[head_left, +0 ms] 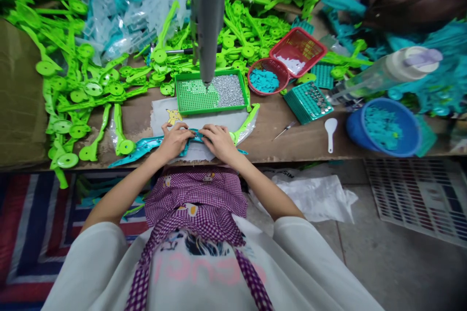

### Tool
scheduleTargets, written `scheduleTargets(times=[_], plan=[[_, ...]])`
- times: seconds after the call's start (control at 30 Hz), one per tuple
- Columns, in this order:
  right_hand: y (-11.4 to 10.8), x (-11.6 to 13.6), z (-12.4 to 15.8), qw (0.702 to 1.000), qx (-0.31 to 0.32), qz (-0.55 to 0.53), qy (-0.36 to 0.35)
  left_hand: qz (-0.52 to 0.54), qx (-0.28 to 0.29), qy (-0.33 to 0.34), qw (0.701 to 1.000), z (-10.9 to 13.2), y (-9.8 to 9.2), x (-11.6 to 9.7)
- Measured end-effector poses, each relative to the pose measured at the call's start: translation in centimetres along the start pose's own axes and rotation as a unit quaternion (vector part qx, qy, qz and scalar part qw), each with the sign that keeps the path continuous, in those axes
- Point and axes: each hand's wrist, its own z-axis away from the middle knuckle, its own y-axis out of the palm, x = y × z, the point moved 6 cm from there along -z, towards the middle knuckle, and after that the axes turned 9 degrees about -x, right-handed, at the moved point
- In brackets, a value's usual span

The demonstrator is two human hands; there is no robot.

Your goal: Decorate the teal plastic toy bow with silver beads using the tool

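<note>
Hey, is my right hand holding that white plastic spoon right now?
No, your right hand is on the long turquoise plastic part, while the white plastic spoon lies on the brown table.

Soft light falls over the counter and the hands, the floor below lying dimmer, with pale glare on the plastic bag and blurred, stretched margins.

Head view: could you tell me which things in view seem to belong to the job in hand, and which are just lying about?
Seem to belong:
- blue plastic piece, held in the left hand and right hand
- cloth beneath it
- screws in the green tray
- hanging screwdriver, probably

Likely just lying about:
- white spoon
- bottle
- white bag on the floor
</note>
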Motion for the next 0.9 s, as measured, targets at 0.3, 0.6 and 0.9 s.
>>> scheduleTargets(times=[0.3, 0.6, 0.9], plan=[[0.6, 0.3, 0.0, 0.999, -0.026, -0.018, 0.03, -0.013, 0.005, -0.026, 1.0, -0.2, -0.4, -0.5], [1.2, 0.8, -1.7, 0.997, -0.029, 0.049, 0.045, -0.032, -0.035, -0.047, 0.998, 0.0, -1.0, -0.2], [0.0, 0.5, -1.2, 0.998, -0.009, -0.024, 0.051, -0.024, 0.01, -0.06, 0.998, -0.1, -0.5, -0.2]])
